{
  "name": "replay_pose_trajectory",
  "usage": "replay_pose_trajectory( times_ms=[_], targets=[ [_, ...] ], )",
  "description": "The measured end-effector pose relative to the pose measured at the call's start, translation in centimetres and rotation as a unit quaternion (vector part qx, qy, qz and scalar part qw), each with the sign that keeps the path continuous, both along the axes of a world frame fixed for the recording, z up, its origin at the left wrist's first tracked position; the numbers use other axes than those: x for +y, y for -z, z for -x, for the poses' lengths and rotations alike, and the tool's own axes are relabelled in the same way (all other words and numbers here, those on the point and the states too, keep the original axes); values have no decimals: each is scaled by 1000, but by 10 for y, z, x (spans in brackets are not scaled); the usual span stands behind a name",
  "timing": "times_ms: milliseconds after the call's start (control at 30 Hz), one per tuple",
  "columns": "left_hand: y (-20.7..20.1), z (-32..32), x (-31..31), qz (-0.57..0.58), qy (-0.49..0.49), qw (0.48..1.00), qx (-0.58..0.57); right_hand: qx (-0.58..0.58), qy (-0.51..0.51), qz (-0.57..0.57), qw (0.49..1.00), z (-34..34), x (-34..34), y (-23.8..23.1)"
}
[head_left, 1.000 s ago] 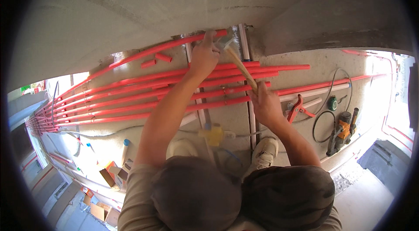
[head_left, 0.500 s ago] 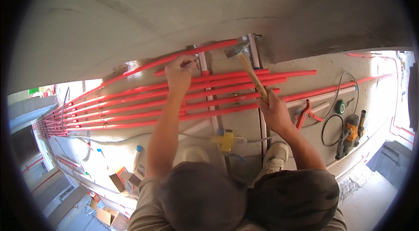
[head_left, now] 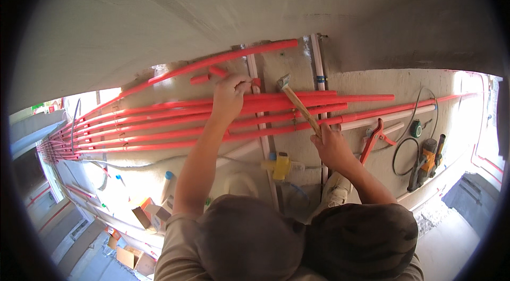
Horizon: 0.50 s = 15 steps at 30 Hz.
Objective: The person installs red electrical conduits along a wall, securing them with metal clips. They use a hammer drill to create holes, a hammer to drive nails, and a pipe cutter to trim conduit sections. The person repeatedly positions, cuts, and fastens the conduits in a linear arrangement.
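My right hand is wrapped round the lower end of the wooden handle of a hammer. The hammer's metal head is above the red pipes, pointing up and left. My left hand is closed in a pinch, fingertips beside a short red piece on a pale strip. What the pinch holds, if anything, is too small to make out. Behind that hand lie short red pipe pieces. A longer red pipe runs along the wall's foot.
On the floor to the right are a red-handled pipe cutter, a green-and-black tape measure and an orange-black power tool with its cable. A yellow device sits near my shoes. Cardboard boxes stand at lower left.
The hammer head has come down and away from the wall's foot. My left hand has shifted slightly right and down, still pinched. The whole view has moved a little.
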State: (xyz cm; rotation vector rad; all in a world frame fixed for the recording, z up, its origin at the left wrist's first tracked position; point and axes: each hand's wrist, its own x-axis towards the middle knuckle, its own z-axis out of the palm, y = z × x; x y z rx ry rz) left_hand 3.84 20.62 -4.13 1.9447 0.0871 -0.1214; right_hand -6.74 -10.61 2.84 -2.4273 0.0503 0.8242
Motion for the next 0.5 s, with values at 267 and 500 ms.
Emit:
replay_pose_trajectory(
  times_ms=[267,500],
  targets=[
    [24,2,-10,-179,25,973,-144,-11,13,-12,1000,2,2,7],
    [22,6,-20,-227,37,960,-159,7,28,-20,999,-1,2,6]
  ],
)
